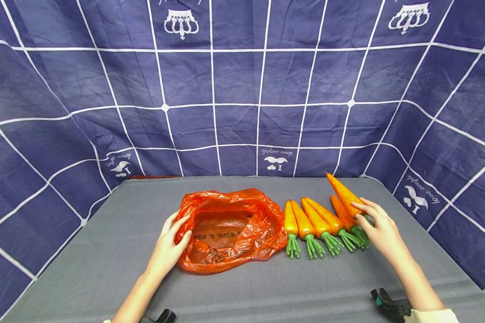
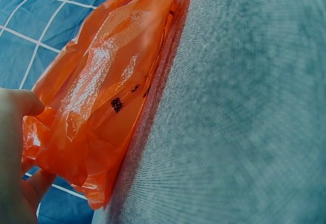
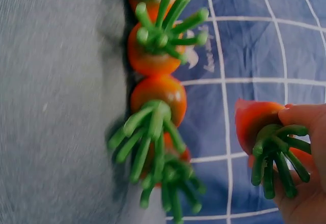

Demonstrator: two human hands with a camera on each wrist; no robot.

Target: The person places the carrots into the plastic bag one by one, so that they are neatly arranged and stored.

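Observation:
An orange-red plastic bag (image 1: pixel 204 267) lies with its mouth wide and facing up. My left hand (image 1: pixel 169 244) holds the bag's left rim; in the left wrist view the thumb (image 2: pixel 28 103) is on the near side of the film and other fingers show below. On the right, my right hand (image 1: pixel 384 231) grips a carrot (image 1: pixel 342 192) near its green-stemmed end, lifted over the row with the tip pointing away. Several more carrots (image 1: pixel 303 220) lie side by side between bag and right hand, green stems toward me. The right wrist view shows the held carrot (image 3: pixel 249 124) apart from that row.
Grey cloth (image 1: pixel 266 296) covers the table. A blue curtain with white grid lines (image 1: pixel 238 80) stands behind and at both sides. A reddish-brown edge (image 1: pixel 153 177) shows at the table's back left. Black straps (image 1: pixel 390 305) sit on the wrists.

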